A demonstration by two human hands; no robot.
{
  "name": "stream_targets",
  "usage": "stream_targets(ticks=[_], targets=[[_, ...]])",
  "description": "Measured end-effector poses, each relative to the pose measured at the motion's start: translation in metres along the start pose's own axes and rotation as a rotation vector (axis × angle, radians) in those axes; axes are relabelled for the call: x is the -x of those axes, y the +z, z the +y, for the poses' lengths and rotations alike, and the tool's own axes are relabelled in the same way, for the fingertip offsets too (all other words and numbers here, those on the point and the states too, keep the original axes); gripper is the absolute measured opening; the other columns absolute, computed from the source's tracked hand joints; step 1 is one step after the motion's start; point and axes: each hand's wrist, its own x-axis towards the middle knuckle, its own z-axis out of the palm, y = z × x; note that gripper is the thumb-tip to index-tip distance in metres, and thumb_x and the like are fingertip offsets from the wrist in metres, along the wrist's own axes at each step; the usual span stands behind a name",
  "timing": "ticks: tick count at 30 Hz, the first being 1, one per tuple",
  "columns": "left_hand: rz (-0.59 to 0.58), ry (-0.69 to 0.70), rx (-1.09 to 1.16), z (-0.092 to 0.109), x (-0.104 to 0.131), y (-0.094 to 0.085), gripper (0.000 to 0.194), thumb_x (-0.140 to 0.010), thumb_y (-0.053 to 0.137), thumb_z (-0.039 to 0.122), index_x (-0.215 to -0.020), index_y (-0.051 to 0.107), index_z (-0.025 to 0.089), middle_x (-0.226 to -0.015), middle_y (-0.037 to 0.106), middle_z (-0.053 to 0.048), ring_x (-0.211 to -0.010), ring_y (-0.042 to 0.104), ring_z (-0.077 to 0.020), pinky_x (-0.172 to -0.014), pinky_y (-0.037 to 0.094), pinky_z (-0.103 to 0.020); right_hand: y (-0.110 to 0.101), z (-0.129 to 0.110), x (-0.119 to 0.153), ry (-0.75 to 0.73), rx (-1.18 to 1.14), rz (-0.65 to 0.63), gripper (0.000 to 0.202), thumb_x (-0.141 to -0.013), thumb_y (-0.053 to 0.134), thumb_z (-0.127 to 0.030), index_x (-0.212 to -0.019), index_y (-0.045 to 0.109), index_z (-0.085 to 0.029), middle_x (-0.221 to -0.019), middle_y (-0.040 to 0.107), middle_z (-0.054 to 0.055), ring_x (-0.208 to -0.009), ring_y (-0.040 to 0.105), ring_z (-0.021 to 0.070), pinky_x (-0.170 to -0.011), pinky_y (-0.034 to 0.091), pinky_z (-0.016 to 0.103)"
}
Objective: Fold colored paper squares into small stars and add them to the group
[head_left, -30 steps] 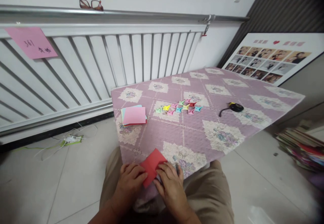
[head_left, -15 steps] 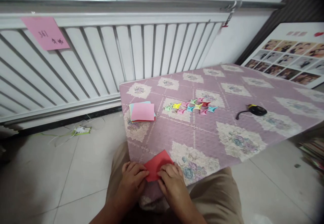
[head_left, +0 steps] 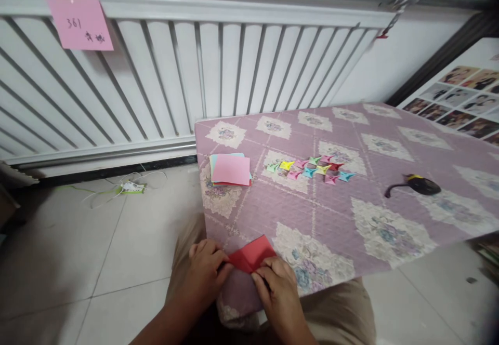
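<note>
A red sheet of paper (head_left: 255,251) lies at the near left corner of the table, its lower part folded up so that a crease runs across it. My left hand (head_left: 208,267) pinches the sheet's left corner. On the right side, my right hand (head_left: 278,282) grips the near edge, thumb below and fingers curled on top. Beyond the hands sits a stack of coloured paper squares (head_left: 232,170), pink uppermost. To the right of the stack, several small folded paper pieces (head_left: 310,171) in green, yellow, pink, blue and red stand grouped together.
The table wears a purple floral cloth (head_left: 280,204). A black object with a strap (head_left: 423,185) lies toward its right. Behind is a white radiator (head_left: 230,69) with a pink note (head_left: 81,25). A power strip (head_left: 132,187) with cords rests on the floor; a photo board (head_left: 463,95) stands right.
The red paper's near edge has been folded upward, and the right hand has shifted to its lower right. The camera view has turned slightly left and down.
</note>
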Motion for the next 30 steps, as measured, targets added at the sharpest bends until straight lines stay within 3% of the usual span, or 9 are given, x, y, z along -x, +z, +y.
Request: stream_targets(ticks=[6,12,20,30], targets=[[-0.065,-0.09,0.0,-0.001,-0.007,-0.005,0.007,-0.081,0.064,0.028,-0.075,0.065,0.023,-0.085,0.059,-0.001,-0.087,0.051,-0.0224,-0.081,0.038,-0.041,0.005,0.0,0.0,0.074,0.043,-0.008,0.02,-0.089,0.05,-0.028,-0.072,0.06,-0.023,-0.083,0.058,0.003,-0.079,0.053,0.0198,-0.074,0.04,0.037],[-0.052,-0.066,-0.022,-0.004,-0.01,-0.004,0.02,-0.086,0.056,0.034,-0.073,0.064,0.023,-0.082,0.059,-0.002,-0.083,0.051,-0.0208,-0.078,0.038,-0.038,0.008,-0.001,-0.001,0.109,0.047,0.005,0.022,-0.088,0.049,-0.028,-0.07,0.059,-0.023,-0.083,0.058,0.003,-0.079,0.054,0.0196,-0.073,0.039,0.036],[-0.118,-0.116,-0.03,-0.004,-0.015,-0.003,0.013,-0.081,0.063,0.029,-0.071,0.062,0.022,-0.083,0.06,-0.002,-0.085,0.052,-0.0234,-0.079,0.036,-0.041,0.013,0.0,-0.004,0.137,0.077,0.013,0.022,-0.086,0.054,-0.029,-0.065,0.057,-0.022,-0.08,0.056,0.003,-0.078,0.052,0.0203,-0.073,0.038,0.037],[-0.165,-0.084,-0.089,-0.006,-0.02,-0.004,0.019,-0.082,0.064,0.033,-0.067,0.061,0.021,-0.08,0.06,-0.001,-0.081,0.052,-0.0224,-0.078,0.035,-0.039,0.013,-0.001,-0.007,0.16,0.145,-0.027,0.024,-0.084,0.057,-0.029,-0.062,0.054,-0.022,-0.076,0.055,0.004,-0.077,0.05,0.0216,-0.071,0.037,0.038]])
